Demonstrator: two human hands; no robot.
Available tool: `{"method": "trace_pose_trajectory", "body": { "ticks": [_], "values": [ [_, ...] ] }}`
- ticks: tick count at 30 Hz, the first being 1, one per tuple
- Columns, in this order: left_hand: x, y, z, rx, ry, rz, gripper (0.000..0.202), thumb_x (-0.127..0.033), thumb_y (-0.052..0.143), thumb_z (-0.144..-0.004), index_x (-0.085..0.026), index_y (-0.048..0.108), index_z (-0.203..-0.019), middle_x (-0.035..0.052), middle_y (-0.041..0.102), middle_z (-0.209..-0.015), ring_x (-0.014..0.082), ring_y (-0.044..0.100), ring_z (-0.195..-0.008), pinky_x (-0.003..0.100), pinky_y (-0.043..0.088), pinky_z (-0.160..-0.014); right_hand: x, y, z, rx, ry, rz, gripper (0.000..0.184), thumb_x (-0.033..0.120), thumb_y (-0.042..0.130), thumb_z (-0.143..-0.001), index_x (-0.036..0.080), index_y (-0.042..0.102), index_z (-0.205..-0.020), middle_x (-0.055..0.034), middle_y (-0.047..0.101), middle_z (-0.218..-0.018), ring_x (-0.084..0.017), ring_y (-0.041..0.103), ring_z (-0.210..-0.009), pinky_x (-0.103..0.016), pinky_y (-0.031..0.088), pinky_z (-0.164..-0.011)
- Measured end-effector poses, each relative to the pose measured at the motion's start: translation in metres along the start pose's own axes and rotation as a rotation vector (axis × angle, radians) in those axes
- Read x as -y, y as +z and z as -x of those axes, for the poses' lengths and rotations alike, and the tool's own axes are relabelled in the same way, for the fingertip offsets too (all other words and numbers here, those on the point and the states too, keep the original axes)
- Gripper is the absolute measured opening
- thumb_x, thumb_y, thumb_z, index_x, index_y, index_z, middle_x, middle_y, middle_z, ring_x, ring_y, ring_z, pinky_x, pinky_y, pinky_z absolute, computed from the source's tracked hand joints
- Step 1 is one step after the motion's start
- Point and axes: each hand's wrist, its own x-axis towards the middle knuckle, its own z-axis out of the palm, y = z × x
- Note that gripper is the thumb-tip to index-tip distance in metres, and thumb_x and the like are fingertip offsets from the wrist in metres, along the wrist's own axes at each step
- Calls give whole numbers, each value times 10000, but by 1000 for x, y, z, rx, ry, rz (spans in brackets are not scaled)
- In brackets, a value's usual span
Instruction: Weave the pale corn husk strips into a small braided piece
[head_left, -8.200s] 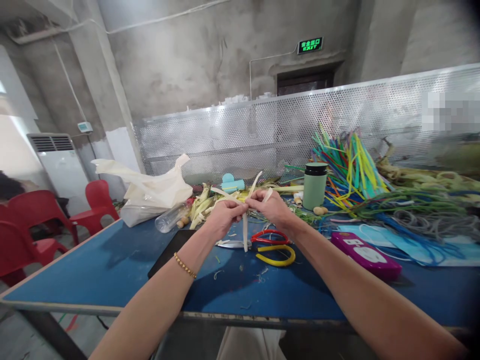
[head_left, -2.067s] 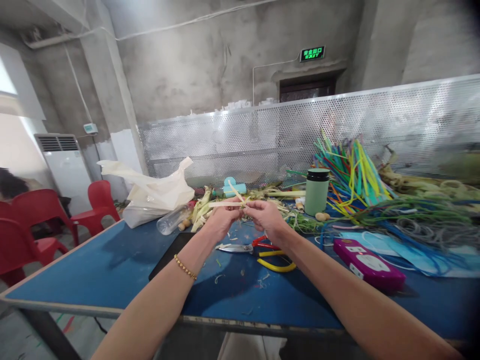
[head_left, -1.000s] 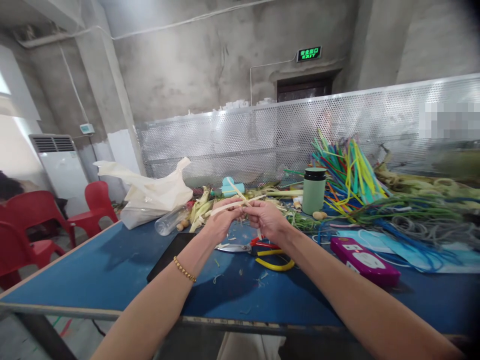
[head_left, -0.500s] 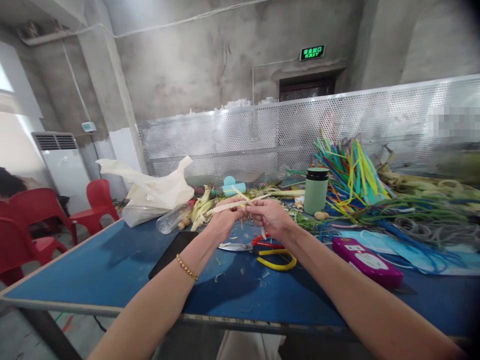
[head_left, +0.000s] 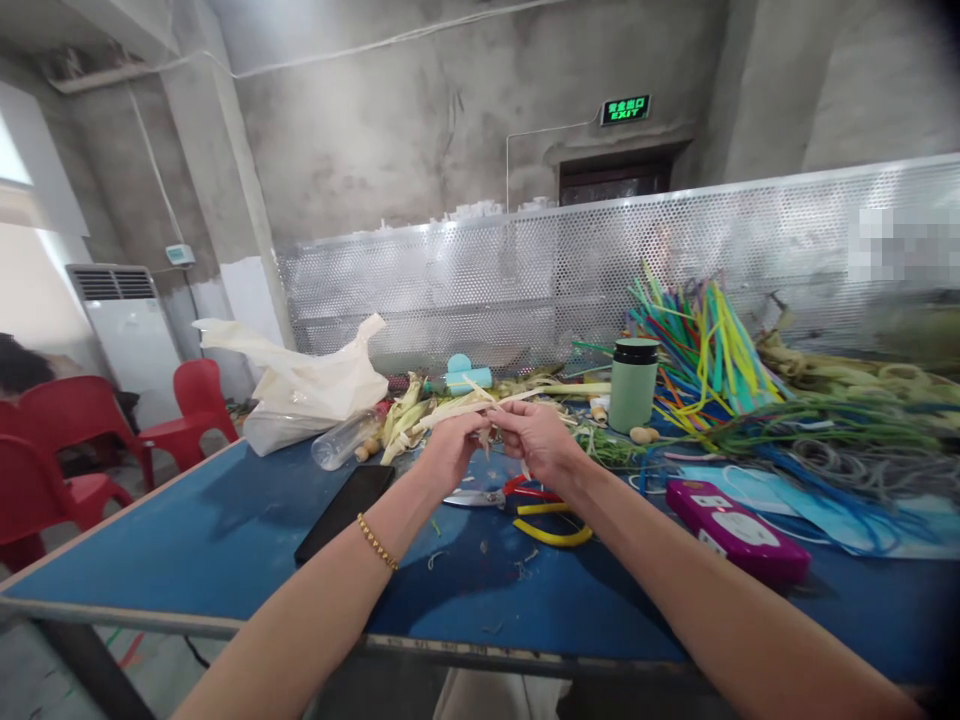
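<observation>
Pale, flat strips (head_left: 459, 409) that look like dried husk cross between my fingertips above the table. My left hand (head_left: 454, 442) pinches them from the left, a gold bead bracelet (head_left: 377, 541) round its wrist. From the right, my right hand (head_left: 541, 432) pinches the same strips, its fingertips close to the left ones. Short strip ends hang below the fingers; how the strips cross is partly hidden. Under my hands lie shears (head_left: 553, 535) with red and yellow handles, blades to the left. A black phone (head_left: 346, 513) rests left of them.
A plastic bag (head_left: 315, 385), a clear bottle (head_left: 337, 442) and husks (head_left: 405, 415) stand at the back left. Right are a green flask (head_left: 632, 388), colourful strips (head_left: 724, 350), coiled cords (head_left: 840, 470) and a purple box (head_left: 739, 530). A perforated metal panel (head_left: 450, 290) closes the back.
My hands have drawn slightly closer together, and the left fingers have rolled inward over the strips. The pale strip's left end now lies lower. The shears and phone stay put.
</observation>
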Motion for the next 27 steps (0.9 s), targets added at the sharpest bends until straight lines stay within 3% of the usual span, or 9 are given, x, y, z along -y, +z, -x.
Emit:
{"method": "trace_pose_trajectory", "body": {
  "ticks": [6, 12, 18, 23, 27],
  "values": [
    [2, 1, 3, -101, 23, 84, 285, -332, 771, -622, -128, 699, -809, 24, 614, -706, 100, 486, -618, 245, 353, -572, 1, 2, 2, 32, -20, 22, 340, 378, 804, -545, 158, 578, -672, 79, 417, -444, -31, 282, -378, -198, 170, -372],
    [-5, -7, -1, -136, 1, 66, 306, -324, 773, -620, -132, 715, -851, 29, 638, -714, 93, 495, -601, 230, 312, -523, 10, 4, 8, -15, -64, 282, 343, 455, 721, -639, 153, 565, -595, 57, 413, -415, -38, 261, -355, -212, 166, -354],
    [-2, -17, -7, -116, 28, -40, 258, -306, 801, -572, -105, 696, -697, 21, 604, -614, 91, 471, -569, 243, 324, -545, 10, 6, 10, -72, -209, 458, 245, 388, 658, -688, 149, 629, -644, 25, 513, -504, -53, 323, -412, -220, 224, -403],
    [-4, -19, -7, -143, 38, -58, 213, -237, 804, -525, -126, 663, -640, 2, 586, -604, 88, 472, -582, 238, 337, -563, 7, 5, 8, -120, -277, 560, 252, 385, 632, -694, 144, 644, -622, 19, 505, -500, -88, 400, -486, -226, 304, -469],
    [-7, -16, -6, -181, 33, -21, 178, -181, 785, -517, -132, 630, -590, -2, 583, -609, 91, 493, -617, 238, 375, -614, 1, 5, 5, -111, -308, 607, 250, 381, 615, -722, 147, 650, -643, 24, 482, -506, -84, 370, -483, -228, 283, -469]
  ]
}}
